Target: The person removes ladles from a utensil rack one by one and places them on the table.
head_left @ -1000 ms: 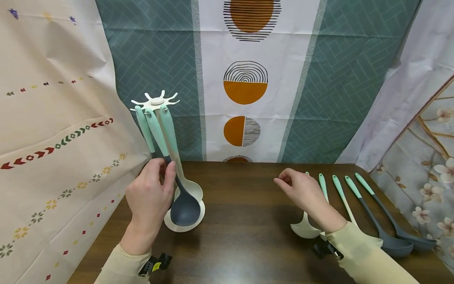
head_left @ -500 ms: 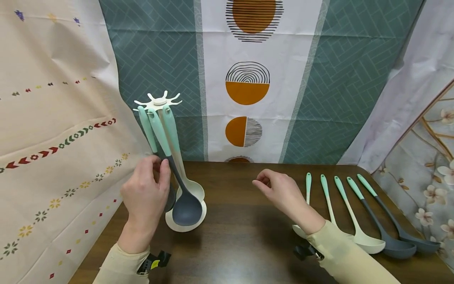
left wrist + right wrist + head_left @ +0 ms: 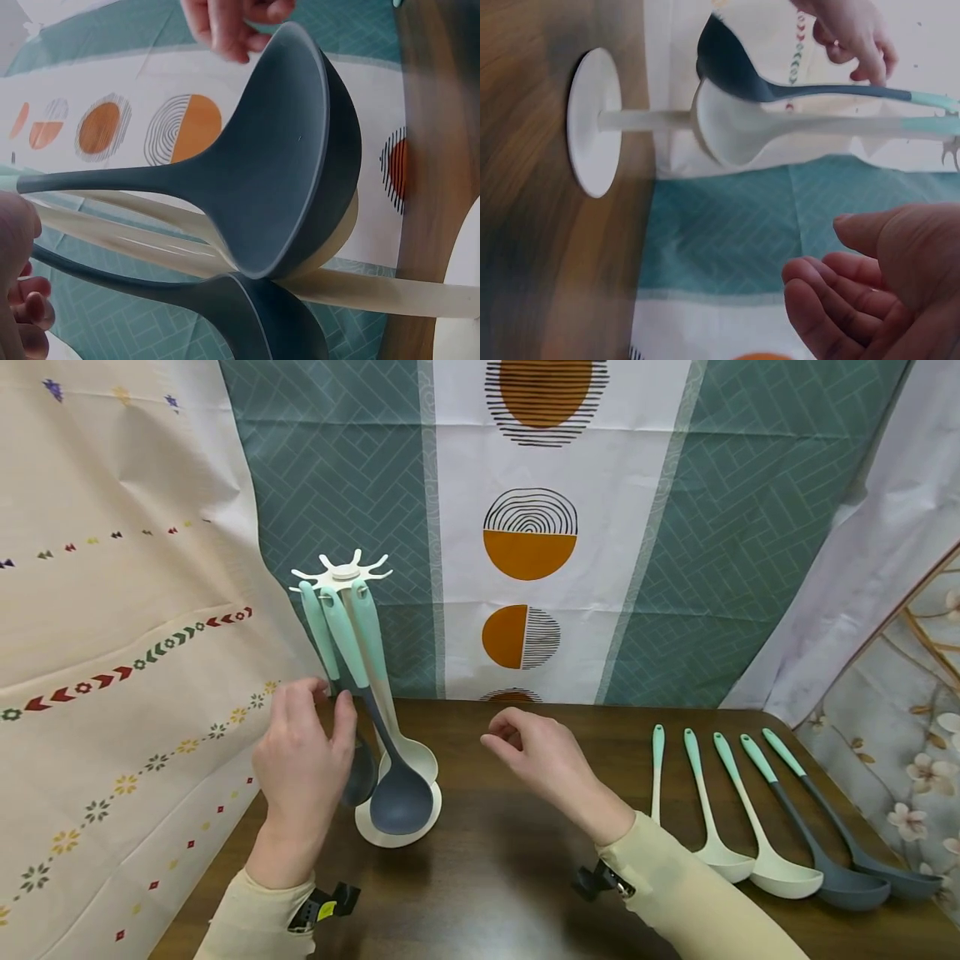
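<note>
A cream utensil stand (image 3: 347, 573) with hooked arms rises at the left of the table. Hanging from it are a dark grey ladle (image 3: 402, 802) in front, a cream ladle (image 3: 422, 760) behind it and another dark ladle (image 3: 362, 778) at the left, all with mint handles. My left hand (image 3: 300, 768) is beside the front ladle's shaft, thumb and fingers spread apart with nothing between them. To the right of the stand, my right hand (image 3: 546, 760) hovers over the table, fingers loosely bent and holding nothing. The right wrist view shows the stand's round base (image 3: 592, 124) on the wood.
Along the table's right side lie several ladles in a row, among them a cream ladle (image 3: 787, 878) and a dark ladle (image 3: 855, 887). My right sleeve (image 3: 675, 877) covers part of the leftmost one. Patterned cloths (image 3: 352, 460) hang behind and at both sides.
My right hand has moved left, away from the row of ladles toward the stand. My left hand has eased slightly off the front ladle's shaft, its thumb and fingers opening wider.
</note>
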A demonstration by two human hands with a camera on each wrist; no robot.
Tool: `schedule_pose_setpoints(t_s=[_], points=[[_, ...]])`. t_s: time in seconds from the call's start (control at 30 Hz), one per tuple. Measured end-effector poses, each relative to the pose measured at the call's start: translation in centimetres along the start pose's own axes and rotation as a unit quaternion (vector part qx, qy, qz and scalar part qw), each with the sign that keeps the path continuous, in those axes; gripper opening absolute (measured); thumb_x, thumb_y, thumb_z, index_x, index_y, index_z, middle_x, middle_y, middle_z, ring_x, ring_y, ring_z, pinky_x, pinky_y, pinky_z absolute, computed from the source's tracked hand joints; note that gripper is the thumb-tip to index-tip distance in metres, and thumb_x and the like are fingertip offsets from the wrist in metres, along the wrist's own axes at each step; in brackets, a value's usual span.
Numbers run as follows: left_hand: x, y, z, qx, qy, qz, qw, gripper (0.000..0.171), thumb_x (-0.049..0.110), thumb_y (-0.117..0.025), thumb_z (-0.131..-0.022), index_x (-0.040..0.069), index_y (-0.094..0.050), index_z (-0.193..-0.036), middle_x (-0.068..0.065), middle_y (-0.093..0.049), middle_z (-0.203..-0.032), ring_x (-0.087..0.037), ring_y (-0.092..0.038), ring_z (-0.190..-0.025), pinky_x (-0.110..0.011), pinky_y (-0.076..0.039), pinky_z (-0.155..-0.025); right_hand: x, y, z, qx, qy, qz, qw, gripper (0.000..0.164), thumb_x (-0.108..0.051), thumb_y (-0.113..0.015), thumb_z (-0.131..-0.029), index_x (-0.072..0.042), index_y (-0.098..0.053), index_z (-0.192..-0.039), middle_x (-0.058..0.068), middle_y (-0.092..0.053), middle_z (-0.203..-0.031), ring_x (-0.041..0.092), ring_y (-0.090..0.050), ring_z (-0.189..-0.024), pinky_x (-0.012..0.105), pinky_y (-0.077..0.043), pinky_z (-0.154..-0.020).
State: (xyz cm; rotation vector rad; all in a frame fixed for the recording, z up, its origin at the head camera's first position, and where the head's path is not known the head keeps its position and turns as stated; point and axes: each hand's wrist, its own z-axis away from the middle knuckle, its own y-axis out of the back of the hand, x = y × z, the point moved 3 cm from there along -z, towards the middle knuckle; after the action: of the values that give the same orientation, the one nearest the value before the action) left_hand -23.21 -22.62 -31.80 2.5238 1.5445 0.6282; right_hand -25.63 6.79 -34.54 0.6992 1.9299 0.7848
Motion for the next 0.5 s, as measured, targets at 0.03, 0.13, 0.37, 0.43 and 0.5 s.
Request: schedule_pose_setpoints(t_s=[0.03,0.13,0.37,0.43,0.5], points=[[0.0,0.0,0.0,-0.001,0.003,0.001,1.0000,0.026,0.019,-0.069,-0.105,-0.003,-0.064,-0.118,-0.022,-0.067,-0.100,-0.037,-0.058,-0.054,-0.040,-0.036,-0.045,-0.3,-0.2,-0.2,0.000,0.002,-0.006,1.000,0.016,-0.032,-0.084,-0.100,-0.020,-0.077,-0.110,-0.013,-0.073,-0.092,0.008,-0.064,-0.078,0.036,-0.055,-0.078],[0.0,0.0,-0.1,-0.014,0.006,-0.004,0.9999,0.026,0.020,-0.066,-0.106,-0.004,-0.064,-0.118,-0.022,-0.068,-0.098,-0.037,-0.059,-0.055,-0.041,-0.037,-0.045,-1.2,-0.8,-0.7,0.002,0.010,-0.022,1.000,0.016,-0.032,-0.083,-0.101,-0.021,-0.077,-0.110,-0.014,-0.072,-0.091,0.007,-0.064,-0.079,0.036,-0.055,-0.078],[-0.1,-0.2,-0.2,-0.010,-0.001,-0.012,0.9999,0.025,0.022,-0.062,-0.108,-0.003,-0.066,-0.113,-0.019,-0.071,-0.093,-0.038,-0.062,-0.055,-0.048,-0.042,-0.044,-2.6,-1.8,-1.9,0.011,0.044,-0.041,0.998,0.014,-0.035,-0.082,-0.102,-0.023,-0.076,-0.109,-0.016,-0.070,-0.091,0.006,-0.062,-0.077,0.034,-0.054,-0.076],[-0.1,-0.2,-0.2,-0.005,0.000,-0.012,0.9999,0.025,0.022,-0.062,-0.108,-0.003,-0.067,-0.110,-0.018,-0.071,-0.091,-0.038,-0.062,-0.055,-0.050,-0.043,-0.044,-2.8,-2.0,-2.2,0.009,0.053,-0.048,0.997,0.014,-0.035,-0.081,-0.102,-0.024,-0.076,-0.109,-0.016,-0.070,-0.091,0.006,-0.062,-0.077,0.033,-0.054,-0.076],[-0.1,-0.3,-0.3,0.002,0.000,-0.009,1.0000,0.025,0.022,-0.062,-0.108,-0.002,-0.068,-0.108,-0.018,-0.072,-0.089,-0.038,-0.062,-0.055,-0.052,-0.043,-0.044,-3.0,-2.2,-2.5,0.008,0.063,-0.055,0.996,0.014,-0.034,-0.081,-0.102,-0.023,-0.077,-0.110,-0.015,-0.069,-0.090,0.007,-0.061,-0.077,0.033,-0.053,-0.076]])
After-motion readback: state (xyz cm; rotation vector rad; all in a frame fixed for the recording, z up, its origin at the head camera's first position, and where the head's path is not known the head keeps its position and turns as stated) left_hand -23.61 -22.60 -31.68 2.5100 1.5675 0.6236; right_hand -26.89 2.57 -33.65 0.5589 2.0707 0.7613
